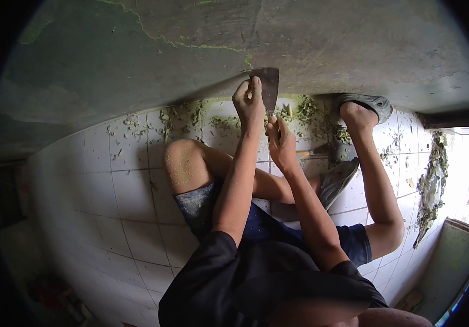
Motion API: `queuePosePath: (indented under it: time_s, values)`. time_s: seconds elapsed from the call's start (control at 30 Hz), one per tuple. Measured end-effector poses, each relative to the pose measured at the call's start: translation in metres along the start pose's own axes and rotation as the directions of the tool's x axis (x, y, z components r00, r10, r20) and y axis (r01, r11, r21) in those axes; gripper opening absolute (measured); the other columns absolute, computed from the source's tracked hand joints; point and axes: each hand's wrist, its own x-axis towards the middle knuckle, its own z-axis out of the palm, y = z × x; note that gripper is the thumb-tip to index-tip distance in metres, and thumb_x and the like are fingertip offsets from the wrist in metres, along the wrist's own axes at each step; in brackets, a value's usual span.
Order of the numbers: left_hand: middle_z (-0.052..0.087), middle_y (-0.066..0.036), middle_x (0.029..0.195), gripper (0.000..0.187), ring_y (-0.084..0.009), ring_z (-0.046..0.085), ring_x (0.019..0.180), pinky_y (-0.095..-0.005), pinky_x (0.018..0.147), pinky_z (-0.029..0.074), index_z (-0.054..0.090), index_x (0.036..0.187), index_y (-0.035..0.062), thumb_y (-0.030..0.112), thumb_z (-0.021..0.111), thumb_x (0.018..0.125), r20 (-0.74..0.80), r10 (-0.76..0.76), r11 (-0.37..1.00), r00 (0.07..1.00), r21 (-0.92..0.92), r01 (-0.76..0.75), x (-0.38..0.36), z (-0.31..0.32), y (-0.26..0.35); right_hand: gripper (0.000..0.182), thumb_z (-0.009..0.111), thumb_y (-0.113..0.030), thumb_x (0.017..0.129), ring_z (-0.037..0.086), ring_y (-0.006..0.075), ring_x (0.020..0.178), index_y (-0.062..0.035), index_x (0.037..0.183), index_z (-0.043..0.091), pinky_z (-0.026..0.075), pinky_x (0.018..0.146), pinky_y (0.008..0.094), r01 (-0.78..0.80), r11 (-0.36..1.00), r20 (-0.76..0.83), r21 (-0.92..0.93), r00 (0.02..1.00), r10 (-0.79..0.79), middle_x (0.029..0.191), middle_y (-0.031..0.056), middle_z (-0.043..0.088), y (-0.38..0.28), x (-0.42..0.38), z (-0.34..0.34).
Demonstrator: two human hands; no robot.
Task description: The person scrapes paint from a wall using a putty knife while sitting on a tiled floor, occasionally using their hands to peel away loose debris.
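A scraper with a wide dark blade [270, 86] is held up against the wall [191, 71]. My right hand [282, 140] is closed round its light handle, below the blade. At the blade's left edge, my left hand [249, 101] has curled fingers, with the thumb lying along the metal. The blade's upper edge meets the grey-green wall, where ragged green paint edges show. Green flakes [302, 111] lie along the foot of the wall under both hands.
A second scraper with an orange handle [302, 155] lies on the white tiled floor [131, 191] between my legs. My grey clog [379, 104] rests near the wall. More debris [433, 182] is heaped in a strip at the right, near a doorway.
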Motion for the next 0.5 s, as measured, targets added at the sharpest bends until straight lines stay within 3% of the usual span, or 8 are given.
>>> queuePosePath:
  time_s: [0.1, 0.2, 0.37, 0.43, 0.47, 0.5]
  values:
    - [0.033, 0.007, 0.062, 0.045, -0.0047, 0.029, 0.061, -0.0281, 0.054, 0.024, 0.043, 0.068, 0.0040, 0.025, 0.060, 0.104, -0.005, -0.017, 1.000, 1.000, 0.025, 0.018, -0.005, -0.003, 0.001, 0.027, 0.055, -0.019, 0.106, 0.057, 0.0199, 0.070, 0.0023, 0.122, 0.057, 0.049, 0.067, 0.0346, -0.047, 0.991, 0.025, 0.129, 0.999, 0.044, 0.077, 0.0155, 0.059, -0.006, -0.008, -0.002]
    - [0.035, 0.006, 0.062, 0.045, -0.0053, 0.031, 0.061, -0.0283, 0.054, 0.026, 0.045, 0.069, 0.0024, 0.025, 0.061, 0.104, -0.015, -0.059, 0.993, 0.998, 0.097, 0.060, -0.008, -0.004, -0.003, 0.028, 0.055, -0.019, 0.106, 0.056, 0.0173, 0.071, 0.0023, 0.124, 0.057, 0.049, 0.067, 0.0334, -0.107, 0.988, 0.040, 0.114, 0.994, 0.103, 0.075, 0.0132, 0.057, 0.003, -0.010, 0.005]
    - [0.037, 0.005, 0.062, 0.046, -0.0064, 0.033, 0.061, -0.0290, 0.054, 0.027, 0.045, 0.069, 0.0004, 0.026, 0.061, 0.103, -0.032, -0.044, 0.995, 0.998, 0.091, 0.047, -0.007, -0.009, -0.014, 0.033, 0.055, -0.021, 0.106, 0.057, 0.0183, 0.071, 0.0030, 0.128, 0.056, 0.048, 0.066, 0.0340, -0.107, 0.981, 0.022, 0.161, 0.994, 0.105, 0.079, 0.0153, 0.062, 0.018, -0.016, 0.020]
    - [0.036, 0.005, 0.062, 0.046, -0.0064, 0.032, 0.061, -0.0290, 0.054, 0.027, 0.044, 0.069, 0.0006, 0.026, 0.061, 0.103, -0.021, -0.023, 0.991, 1.000, 0.128, 0.026, -0.004, -0.008, -0.009, 0.031, 0.056, -0.020, 0.106, 0.050, 0.0111, 0.074, 0.0048, 0.123, 0.057, 0.045, 0.066, 0.0288, -0.125, 0.977, 0.000, 0.172, 0.992, 0.126, 0.081, 0.0045, 0.057, 0.012, -0.016, 0.023]
    - [0.036, 0.005, 0.062, 0.046, -0.0064, 0.032, 0.061, -0.0290, 0.054, 0.027, 0.044, 0.069, 0.0006, 0.026, 0.061, 0.103, -0.024, -0.020, 0.992, 1.000, 0.124, 0.023, -0.001, -0.008, -0.006, 0.031, 0.056, -0.020, 0.106, 0.050, 0.0111, 0.074, 0.0048, 0.123, 0.057, 0.045, 0.066, 0.0288, -0.120, 0.978, 0.002, 0.169, 0.993, 0.121, 0.081, 0.0045, 0.057, 0.009, -0.013, 0.023]
    - [0.036, 0.005, 0.062, 0.046, -0.0062, 0.032, 0.061, -0.0292, 0.054, 0.027, 0.043, 0.069, 0.0008, 0.025, 0.060, 0.103, -0.012, 0.020, 0.983, 1.000, 0.182, -0.017, 0.004, -0.008, -0.004, 0.030, 0.056, -0.019, 0.105, 0.055, 0.0154, 0.072, 0.0038, 0.125, 0.057, 0.047, 0.067, 0.0313, -0.107, 0.988, -0.019, 0.114, 0.994, 0.110, 0.080, 0.0101, 0.061, 0.002, -0.010, 0.022]
